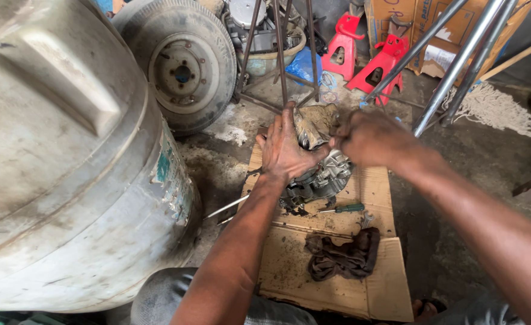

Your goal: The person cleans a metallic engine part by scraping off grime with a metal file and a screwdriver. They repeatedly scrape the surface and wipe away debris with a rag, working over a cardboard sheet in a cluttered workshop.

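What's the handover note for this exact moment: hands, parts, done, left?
Left hand: pressed flat on the metal engine part, steadying it.
Right hand: closed at the part's top, by a dirty rag; what it grips is hidden.
Part sits on the cardboard. Screwdriver and dark cloth lie loose in front of it.
Done: part is on the cardboard, tools out.
Left: part still under both hands; its state can't be told.
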